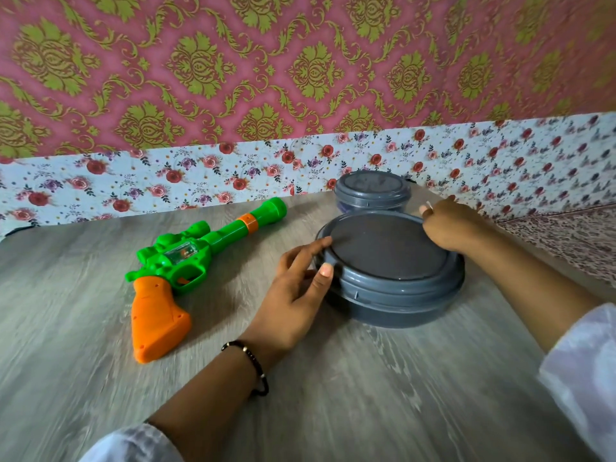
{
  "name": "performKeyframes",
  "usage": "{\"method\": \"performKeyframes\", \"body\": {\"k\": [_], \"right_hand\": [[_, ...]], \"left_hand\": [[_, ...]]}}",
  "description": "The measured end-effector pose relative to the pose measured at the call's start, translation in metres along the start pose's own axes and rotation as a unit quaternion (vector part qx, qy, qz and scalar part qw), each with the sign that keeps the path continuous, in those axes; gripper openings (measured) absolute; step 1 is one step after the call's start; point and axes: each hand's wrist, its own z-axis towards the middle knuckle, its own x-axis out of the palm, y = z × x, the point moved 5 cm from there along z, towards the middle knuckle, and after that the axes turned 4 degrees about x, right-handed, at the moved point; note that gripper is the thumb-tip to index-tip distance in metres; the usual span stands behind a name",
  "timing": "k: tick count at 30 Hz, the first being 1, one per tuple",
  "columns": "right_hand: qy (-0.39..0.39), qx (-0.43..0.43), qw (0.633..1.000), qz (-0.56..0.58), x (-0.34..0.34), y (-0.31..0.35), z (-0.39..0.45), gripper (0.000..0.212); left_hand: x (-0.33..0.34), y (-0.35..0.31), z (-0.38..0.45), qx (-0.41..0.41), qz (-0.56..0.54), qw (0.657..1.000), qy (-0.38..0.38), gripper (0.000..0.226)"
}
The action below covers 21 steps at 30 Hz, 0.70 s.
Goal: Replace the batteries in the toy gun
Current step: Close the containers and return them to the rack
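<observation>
A green toy gun [186, 258] with an orange handle lies on its side on the grey wood-grain table [83, 328], barrel pointing to the far right. To its right stands a large round grey lidded container [390, 271]. My left hand [296, 291] grips the container's left rim, thumb on its side and fingers on the lid's edge. My right hand [450, 225] curls over the far right rim of the lid. No batteries are visible.
A smaller grey lidded container [371, 191] stands just behind the large one, near the floral cloth [200, 178] along the table's back. Patterned pink and gold wallpaper rises behind. A patterned fabric [566, 235] lies at the right edge.
</observation>
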Motion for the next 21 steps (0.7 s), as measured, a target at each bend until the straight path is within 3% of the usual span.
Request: {"method": "performKeyframes", "body": {"k": [10,13,17,19,21], "right_hand": [[-0.022,0.009,0.994,0.108,0.002,-0.002,0.001,0.024],[-0.021,0.006,0.991,0.131,0.002,-0.003,0.000,0.023],[-0.011,0.025,0.990,0.136,-0.001,-0.002,-0.007,0.022],[0.001,0.044,0.992,0.122,0.000,0.000,-0.010,0.020],[0.013,0.062,0.993,0.098,0.001,0.006,-0.014,0.019]], "left_hand": [[0.003,0.005,-0.001,-0.025,-0.008,1.000,0.002,0.041],[0.000,0.005,-0.003,-0.069,-0.026,0.996,-0.057,0.054],[0.008,-0.006,-0.007,-0.053,-0.103,0.992,-0.041,0.038],[0.011,-0.009,-0.008,-0.057,-0.173,0.983,-0.038,0.053],[0.011,-0.011,-0.012,-0.048,-0.137,0.989,-0.027,0.084]]}}
